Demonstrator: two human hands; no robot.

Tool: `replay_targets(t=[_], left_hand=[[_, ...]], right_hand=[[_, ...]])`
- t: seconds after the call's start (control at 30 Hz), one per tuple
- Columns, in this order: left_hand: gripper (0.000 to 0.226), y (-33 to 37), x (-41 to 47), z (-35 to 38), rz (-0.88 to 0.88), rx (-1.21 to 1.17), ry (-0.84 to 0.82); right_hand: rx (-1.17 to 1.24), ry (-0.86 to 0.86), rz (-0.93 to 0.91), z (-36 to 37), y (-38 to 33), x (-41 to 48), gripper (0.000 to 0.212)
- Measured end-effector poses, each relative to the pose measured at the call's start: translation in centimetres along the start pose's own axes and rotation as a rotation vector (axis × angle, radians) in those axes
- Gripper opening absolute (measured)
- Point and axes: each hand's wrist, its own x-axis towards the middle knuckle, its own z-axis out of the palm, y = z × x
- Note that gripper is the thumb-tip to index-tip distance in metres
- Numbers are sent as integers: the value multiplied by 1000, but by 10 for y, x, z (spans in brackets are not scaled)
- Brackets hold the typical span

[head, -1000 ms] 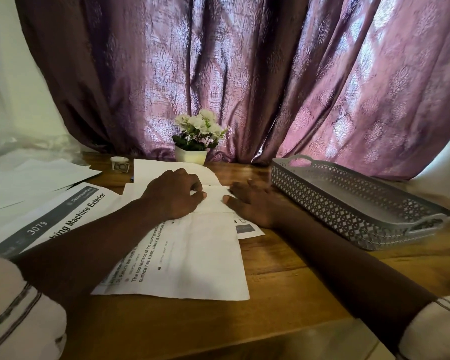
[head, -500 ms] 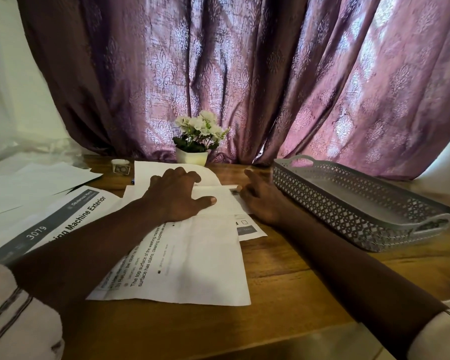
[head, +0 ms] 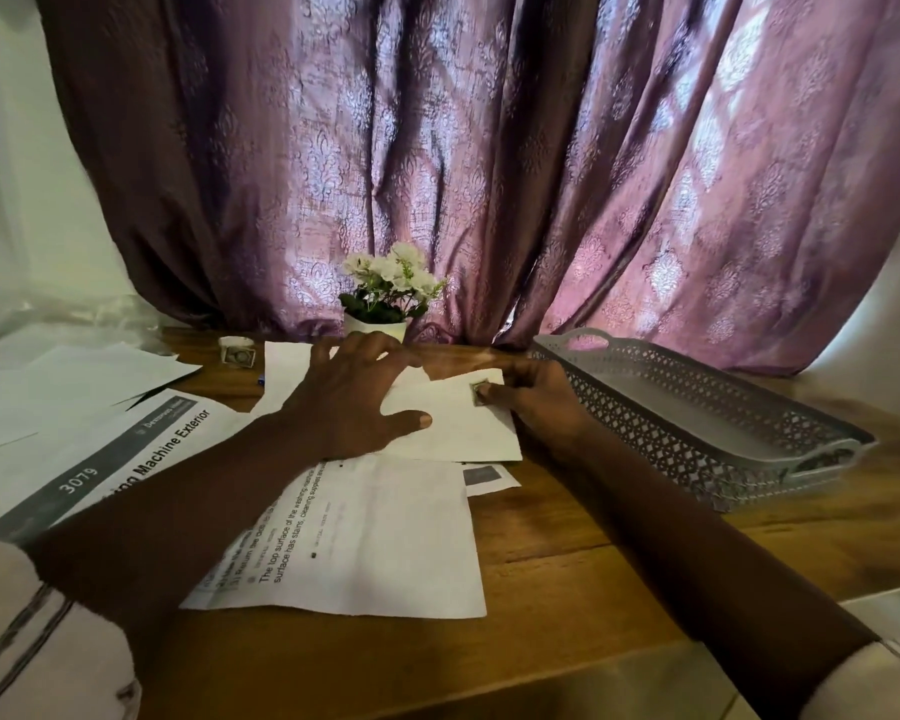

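Stamp placement is the step in hand, I judge, and it turns on one corner: the small greenish stamp (head: 478,393) sits on the far right corner of the white paper envelope (head: 455,431). The envelope lies with its long axis running left to right across the wooden tabletop (head: 567,543), partly on top of a printed white sheet (head: 385,537). That corner is right at the right hand (head: 541,407), whose grip is closed there. The thumb tip is on the stamp and the other fingers are curled against the envelope's right edge; whether they reach under the paper is hidden. The left hand (head: 349,402) is the farther one from the stamp. It lies flat with fingers spread over the envelope's left half, thumb pointing toward the right hand, gripping nothing and only pressing the paper down. Any rub along the stamp would best run leftward, toward that anchoring palm, so the envelope does not slide. A grey perforated plastic tray (head: 697,423) stands just right of the right hand, apart from the envelope.
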Motion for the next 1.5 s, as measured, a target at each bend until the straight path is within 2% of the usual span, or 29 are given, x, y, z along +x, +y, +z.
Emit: replay_targets(t=[0.03,0.13,0.2,0.3,0.4,0.5,0.6,0.67,0.73,0.83,0.93,1.0,1.1,1.17,1.2,1.27,1.33,1.37,1.4,1.47,1.5], left_hand=[[68,7,1,-3,44,41,65],[60,31,0,-9,138,85,244],[58,46,-5,-13,221,79,308],[55,56,-7,-15,361,62,323],[51,56,-10,-11,416,15,262],[48,53,-9,-1,469,24,223],[48,48,-8,5,438,-21,141],[54,47,-8,7,378,-67,60],[57,46,-9,8,330,-90,-7],[53,46,-7,9,267,-124,-99],[78,45,-6,9,221,-162,-150],[90,44,-6,9,201,-180,-163],[91,46,-7,9,189,-189,-184],[89,47,-6,9,197,-191,-197],[84,47,-6,8,200,-181,-210],[63,48,-6,6,192,-157,-211],[49,48,-6,0,234,-125,-137],[49,46,-6,-6,269,-109,-79],[52,43,-5,-12,290,-104,-30],[57,28,-2,-25,249,-87,2],[57,20,1,-29,210,-68,-9]], right_hand=[[-72,45,-48,-2,-3,-5,21],[-563,242,-333,-14,-16,-21,22],[-655,394,-444,-25,-29,-37,25],[-651,550,-507,-58,-51,-53,19],[-523,653,-369,-103,-71,-63,35],[-250,757,-156,-138,-85,-68,26],[-108,833,-84,-161,-93,-70,22],[-144,877,-7,-176,-91,-68,14],[-324,898,98,-187,-81,-62,7],[-712,742,266,-191,-69,-57,19],[-1063,449,383,-181,-75,-56,14],[-1262,308,463,-172,-78,-55,26],[-1468,248,513,-162,-74,-55,40],[-1568,268,475,-156,-71,-54,43],[-1599,336,387,-152,-71,-53,44],[-1646,489,117,-137,-71,-51,42],[-1547,521,-268,-110,-71,-53,38],[-1408,453,-411,-90,-71,-53,35],[-1251,348,-479,-72,-72,-56,32],[-985,57,-436,-31,-71,-55,29],[-947,-89,-411,-13,-69,-54,29]])
